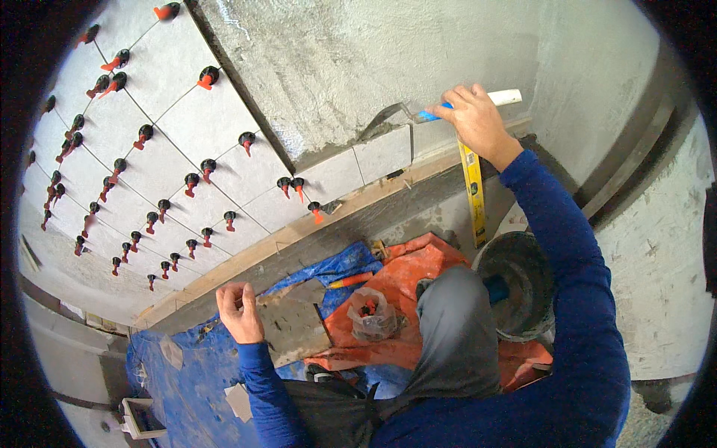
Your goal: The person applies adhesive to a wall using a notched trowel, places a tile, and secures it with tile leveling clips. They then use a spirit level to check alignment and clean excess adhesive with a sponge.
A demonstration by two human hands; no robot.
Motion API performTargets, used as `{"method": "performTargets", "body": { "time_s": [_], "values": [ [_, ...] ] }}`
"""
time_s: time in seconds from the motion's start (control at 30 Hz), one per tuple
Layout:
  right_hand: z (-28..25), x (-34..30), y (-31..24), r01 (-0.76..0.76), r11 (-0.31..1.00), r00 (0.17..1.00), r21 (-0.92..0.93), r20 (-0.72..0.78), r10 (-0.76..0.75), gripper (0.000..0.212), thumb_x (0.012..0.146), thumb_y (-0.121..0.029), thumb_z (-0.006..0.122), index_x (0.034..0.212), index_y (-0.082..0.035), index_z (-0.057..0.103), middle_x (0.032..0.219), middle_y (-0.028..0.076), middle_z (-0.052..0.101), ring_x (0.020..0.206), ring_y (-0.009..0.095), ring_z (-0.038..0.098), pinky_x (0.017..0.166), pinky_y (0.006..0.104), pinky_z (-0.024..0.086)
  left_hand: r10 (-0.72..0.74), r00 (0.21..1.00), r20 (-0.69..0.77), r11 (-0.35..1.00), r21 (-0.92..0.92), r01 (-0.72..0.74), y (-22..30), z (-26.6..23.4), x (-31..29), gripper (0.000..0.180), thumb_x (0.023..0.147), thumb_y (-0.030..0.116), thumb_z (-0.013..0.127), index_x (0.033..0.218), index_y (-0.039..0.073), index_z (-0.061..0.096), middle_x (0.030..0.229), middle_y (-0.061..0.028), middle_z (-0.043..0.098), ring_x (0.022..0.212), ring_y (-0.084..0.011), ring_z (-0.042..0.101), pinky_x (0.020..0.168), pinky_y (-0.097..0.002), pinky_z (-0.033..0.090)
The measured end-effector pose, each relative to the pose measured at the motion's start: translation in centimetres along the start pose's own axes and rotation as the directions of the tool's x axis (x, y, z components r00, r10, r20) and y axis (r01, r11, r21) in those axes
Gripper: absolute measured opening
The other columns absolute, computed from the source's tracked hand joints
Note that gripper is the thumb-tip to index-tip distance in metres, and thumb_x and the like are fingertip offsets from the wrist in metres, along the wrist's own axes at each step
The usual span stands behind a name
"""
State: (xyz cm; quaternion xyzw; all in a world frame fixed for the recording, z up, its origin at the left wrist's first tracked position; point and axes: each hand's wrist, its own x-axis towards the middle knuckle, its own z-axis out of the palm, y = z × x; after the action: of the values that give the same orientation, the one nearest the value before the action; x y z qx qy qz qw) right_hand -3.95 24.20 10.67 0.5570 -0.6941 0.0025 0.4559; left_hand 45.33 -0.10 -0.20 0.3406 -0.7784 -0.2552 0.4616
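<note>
Raised at the upper right, my right hand [478,123] grips a trowel by its blue-and-white handle [506,97]. The trowel's thin metal blade [383,119] meets the grey mortar wall [358,67] just above a row of narrow cut tiles [382,154]. Lower left, my left hand [240,312] is loosely closed, fingers curled, and nothing shows in it. A grey, mortar-smeared slab [291,328] lies beside that hand. Below my right hand a yellow spirit level [472,190] stands upright, leaning near the wall.
Light wall tiles [194,112] with several red-and-black levelling clips [209,77] cover the left. A wooden batten [299,225] runs beneath. Near my knee stand a black bucket [534,257] and a clear bag of red pieces [373,317]. Orange [426,254] and blue tarps [194,396] cover the floor.
</note>
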Motion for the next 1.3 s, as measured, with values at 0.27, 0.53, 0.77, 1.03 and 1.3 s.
{"method": "performTargets", "body": {
  "time_s": [0.27, 0.53, 0.77, 1.03, 1.3],
  "values": [
    [2.0, -1.7, 1.3, -0.141, 0.977, 0.99, 0.159, 0.038, 0.137, 0.036, 0.088, -0.014, 0.064, 0.121, -0.027, 0.073, 0.105, 0.003, 0.065, 0.106, 0.022, 0.06, 0.089, 0.0408, 0.042, 0.045, 0.999, -0.01, 0.997, 0.066, -0.044, -0.5, -0.5, -0.2, 0.016, 0.092, 0.014, 0.07, 0.09, -0.001, 0.066, 0.096, -0.0063, 0.058, 0.08, -0.0145, 0.057, 0.07, -0.0271, 0.048],
    [3.0, -2.2, 2.5, -0.138, 0.977, 0.989, 0.163, 0.069, 0.128, 0.037, 0.087, -0.015, 0.067, 0.122, -0.027, 0.072, 0.105, 0.004, 0.065, 0.106, 0.023, 0.061, 0.09, 0.0405, 0.043, 0.036, 0.999, -0.015, 0.998, 0.059, -0.035, -1.1, -0.1, -0.3, 0.017, 0.092, 0.015, 0.071, 0.09, -0.001, 0.066, 0.095, -0.0061, 0.057, 0.079, -0.0139, 0.057, 0.069, -0.0275, 0.049],
    [3.4, -2.8, 3.3, -0.17, 0.959, 0.98, 0.226, 0.141, 0.141, 0.036, 0.086, -0.016, 0.069, 0.121, -0.025, 0.073, 0.108, 0.001, 0.067, 0.107, 0.022, 0.061, 0.09, 0.0404, 0.043, 0.01, 1.0, 0.018, 0.998, 0.066, -0.011, -1.1, 0.2, -0.3, 0.016, 0.092, 0.015, 0.07, 0.09, 0.0, 0.066, 0.095, -0.0064, 0.057, 0.079, -0.015, 0.058, 0.07, -0.0278, 0.049],
    [3.4, -3.7, 4.7, -0.176, 0.956, 0.979, 0.233, 0.144, 0.145, 0.038, 0.084, -0.015, 0.071, 0.122, -0.024, 0.073, 0.11, 0.003, 0.067, 0.105, 0.024, 0.061, 0.089, 0.0396, 0.042, -0.004, 1.0, 0.004, 0.998, 0.066, 0.004, -1.4, 0.1, -0.5, 0.016, 0.091, 0.014, 0.071, 0.089, -0.001, 0.065, 0.095, -0.0067, 0.056, 0.08, -0.0155, 0.058, 0.07, -0.0281, 0.05],
    [2.0, -4.6, 4.8, -0.265, 0.931, 0.959, 0.251, 0.173, 0.226, 0.038, 0.083, -0.017, 0.074, 0.121, -0.024, 0.072, 0.11, 0.003, 0.067, 0.107, 0.026, 0.062, 0.091, 0.0442, 0.044, 0.017, 1.0, 0.006, 0.999, 0.051, -0.017, -1.1, -0.1, -0.4, 0.019, 0.092, 0.015, 0.071, 0.088, -0.001, 0.064, 0.094, -0.0067, 0.056, 0.078, -0.0152, 0.058, 0.069, -0.0288, 0.049]
  ]
}}
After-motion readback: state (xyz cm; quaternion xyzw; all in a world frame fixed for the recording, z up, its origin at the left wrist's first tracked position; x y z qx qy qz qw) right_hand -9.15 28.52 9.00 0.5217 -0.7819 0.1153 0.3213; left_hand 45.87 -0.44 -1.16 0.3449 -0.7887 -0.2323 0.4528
